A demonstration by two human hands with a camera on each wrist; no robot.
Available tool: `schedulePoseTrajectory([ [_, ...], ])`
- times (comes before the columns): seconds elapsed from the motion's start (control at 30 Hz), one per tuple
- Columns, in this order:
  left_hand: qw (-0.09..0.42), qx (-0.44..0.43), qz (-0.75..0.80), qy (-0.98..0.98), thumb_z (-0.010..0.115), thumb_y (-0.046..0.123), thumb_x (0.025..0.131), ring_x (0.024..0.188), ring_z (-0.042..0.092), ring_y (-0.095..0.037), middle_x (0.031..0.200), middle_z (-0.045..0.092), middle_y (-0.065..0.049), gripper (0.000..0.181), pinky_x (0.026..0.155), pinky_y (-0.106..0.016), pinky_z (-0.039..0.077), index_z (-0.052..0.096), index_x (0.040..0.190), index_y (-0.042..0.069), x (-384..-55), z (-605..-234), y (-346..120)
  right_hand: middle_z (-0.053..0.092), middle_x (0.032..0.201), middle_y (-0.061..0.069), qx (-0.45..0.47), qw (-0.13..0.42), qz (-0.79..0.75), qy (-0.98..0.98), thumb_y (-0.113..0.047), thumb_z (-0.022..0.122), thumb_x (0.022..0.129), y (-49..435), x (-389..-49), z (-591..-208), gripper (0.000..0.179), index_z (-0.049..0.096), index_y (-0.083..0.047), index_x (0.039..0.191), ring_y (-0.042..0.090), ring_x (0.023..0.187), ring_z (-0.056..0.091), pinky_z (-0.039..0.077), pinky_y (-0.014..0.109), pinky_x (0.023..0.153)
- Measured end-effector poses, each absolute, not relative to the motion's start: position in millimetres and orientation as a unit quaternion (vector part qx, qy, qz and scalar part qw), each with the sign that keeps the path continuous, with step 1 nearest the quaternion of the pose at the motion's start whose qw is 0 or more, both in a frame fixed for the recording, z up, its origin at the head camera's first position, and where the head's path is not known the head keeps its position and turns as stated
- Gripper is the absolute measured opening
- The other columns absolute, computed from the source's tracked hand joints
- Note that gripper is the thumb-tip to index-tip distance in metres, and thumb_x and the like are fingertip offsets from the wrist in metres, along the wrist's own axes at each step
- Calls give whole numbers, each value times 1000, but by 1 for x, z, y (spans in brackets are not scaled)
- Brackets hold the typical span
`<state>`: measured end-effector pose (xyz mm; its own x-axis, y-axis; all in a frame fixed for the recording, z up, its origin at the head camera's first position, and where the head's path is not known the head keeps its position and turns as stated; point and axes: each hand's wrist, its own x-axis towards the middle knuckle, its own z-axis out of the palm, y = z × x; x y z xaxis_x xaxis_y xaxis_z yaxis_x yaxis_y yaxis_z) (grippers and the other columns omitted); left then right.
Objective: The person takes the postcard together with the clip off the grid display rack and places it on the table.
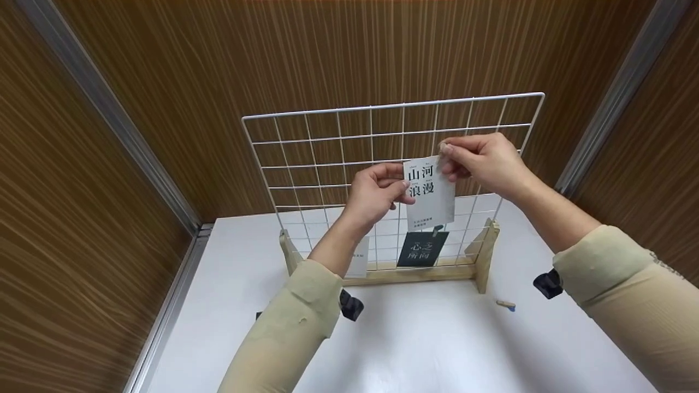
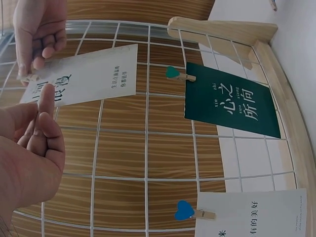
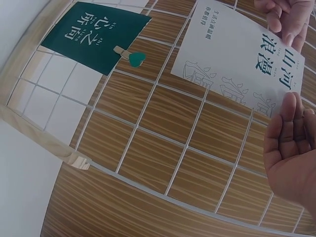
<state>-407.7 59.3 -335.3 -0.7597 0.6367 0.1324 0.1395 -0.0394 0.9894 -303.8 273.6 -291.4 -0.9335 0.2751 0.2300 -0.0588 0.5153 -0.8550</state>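
Observation:
A white card (image 1: 430, 204) with dark Chinese characters is held upright against the white wire grid (image 1: 322, 164). My left hand (image 1: 377, 188) pinches its left edge between thumb and fingers. At the card's upper right corner, the fingertips of my right hand (image 1: 483, 161) pinch a small wooden clothespin (image 2: 30, 77), mostly hidden by the fingers. Below hangs a dark green card (image 2: 232, 98), fixed to the grid by a clothespin with a green heart (image 2: 172, 72). Another white card (image 2: 252, 212) hangs lower left, under a clothespin with a blue heart (image 2: 184, 210).
The grid stands in a wooden base (image 1: 409, 275) with two side feet on a white table (image 1: 426, 333). A loose clothespin (image 1: 505, 303) with a blue piece lies right of the base. Brown wood-grain panels (image 1: 327, 49) close off the back and sides.

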Motion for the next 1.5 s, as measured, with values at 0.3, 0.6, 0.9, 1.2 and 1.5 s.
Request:
schedulePoseTrajectory([
  [0.3,183,281,665,668,71,2,101,74,77,-19,98,81,-2,20,61,-24,44,75,119,10,-408,-337,60,76,96,13,-70,175,484,-855,-27,65,107,272,-304,-292,34,74,-5,132,20,84,74,61,24,78],
  [0.6,177,280,663,671,71,2,101,73,77,-18,98,81,-1,19,60,-24,43,75,118,10,-408,-339,62,76,98,13,-79,187,476,-856,-26,66,107,272,-304,-293,33,75,-4,130,18,83,73,61,24,78],
  [0.9,173,285,664,669,70,1,101,72,77,-16,100,81,-2,22,57,-23,42,74,121,8,-409,-341,63,77,95,10,-75,199,484,-849,-22,67,107,272,-306,-293,29,77,-2,125,15,81,73,61,24,76],
  [1.2,173,282,671,664,71,1,101,70,76,-16,100,81,-3,22,58,-22,43,74,122,7,-411,-342,60,77,101,12,-79,201,481,-850,-25,68,106,268,-305,-290,30,78,-4,126,18,85,75,61,23,78],
  [1.5,173,276,669,668,71,1,101,70,76,-16,98,81,-3,22,59,-23,44,74,121,8,-410,-343,58,77,101,10,-86,212,491,-841,-28,68,106,265,-305,-287,31,78,-7,126,18,85,74,61,23,78],
])
